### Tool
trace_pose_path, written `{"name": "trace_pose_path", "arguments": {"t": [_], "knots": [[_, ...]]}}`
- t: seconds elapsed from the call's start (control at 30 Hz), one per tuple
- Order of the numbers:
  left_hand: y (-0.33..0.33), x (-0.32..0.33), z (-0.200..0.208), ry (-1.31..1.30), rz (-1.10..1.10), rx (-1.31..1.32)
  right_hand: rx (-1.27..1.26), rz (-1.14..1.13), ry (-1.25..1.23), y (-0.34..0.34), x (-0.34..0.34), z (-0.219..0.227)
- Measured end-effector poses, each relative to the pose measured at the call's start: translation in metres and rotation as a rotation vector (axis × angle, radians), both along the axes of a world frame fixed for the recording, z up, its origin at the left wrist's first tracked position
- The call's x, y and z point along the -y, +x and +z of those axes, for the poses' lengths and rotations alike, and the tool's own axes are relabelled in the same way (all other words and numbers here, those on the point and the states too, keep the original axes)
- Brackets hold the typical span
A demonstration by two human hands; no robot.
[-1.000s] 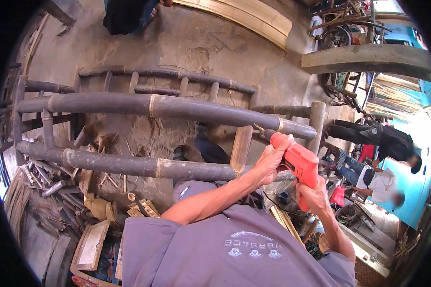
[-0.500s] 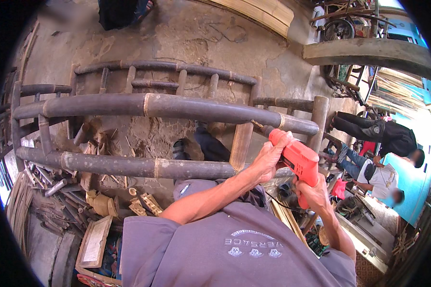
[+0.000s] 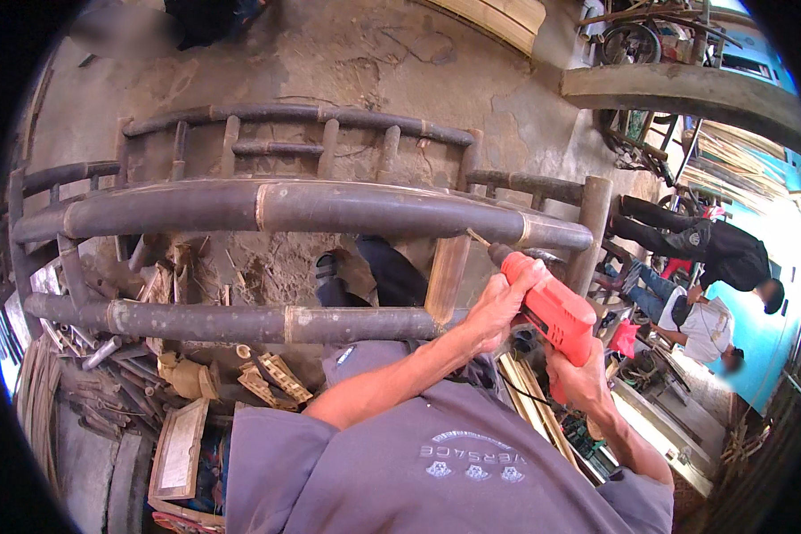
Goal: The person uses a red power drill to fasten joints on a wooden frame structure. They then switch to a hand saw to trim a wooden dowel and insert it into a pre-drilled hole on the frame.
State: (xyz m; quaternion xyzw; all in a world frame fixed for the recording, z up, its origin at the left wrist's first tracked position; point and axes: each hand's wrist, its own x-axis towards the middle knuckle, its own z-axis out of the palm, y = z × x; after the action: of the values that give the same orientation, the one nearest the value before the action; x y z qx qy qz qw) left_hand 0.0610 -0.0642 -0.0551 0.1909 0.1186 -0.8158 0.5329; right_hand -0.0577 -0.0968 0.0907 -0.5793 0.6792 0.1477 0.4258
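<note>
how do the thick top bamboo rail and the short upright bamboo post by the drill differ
The thick dark top bamboo rail lies horizontal and spans the frame's whole width; the short pale upright bamboo post stands nearly vertical, bridging only the gap down to the lower rail. The rail is dark grey-brown, the post tan. The red power drill points at the rail's right end. Both are round bamboo.

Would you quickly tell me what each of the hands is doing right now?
Left hand: closed over the body of the red drill, bracing it.
Right hand: closed around the drill's handle.
</note>
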Motion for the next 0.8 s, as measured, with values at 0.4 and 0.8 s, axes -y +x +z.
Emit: {"name": "trace_pose_path", "arguments": {"t": [0.4, 0.8], "knots": [[0.015, 0.006, -0.026, 0.189, 0.119, -0.024, -0.024, 0.195, 0.015, 0.030, 0.020, -0.032], [-0.002, 0.003, -0.003, 0.064, 0.162, -0.169, -0.042, 0.167, 0.116, 0.009, 0.029, 0.011]]}}
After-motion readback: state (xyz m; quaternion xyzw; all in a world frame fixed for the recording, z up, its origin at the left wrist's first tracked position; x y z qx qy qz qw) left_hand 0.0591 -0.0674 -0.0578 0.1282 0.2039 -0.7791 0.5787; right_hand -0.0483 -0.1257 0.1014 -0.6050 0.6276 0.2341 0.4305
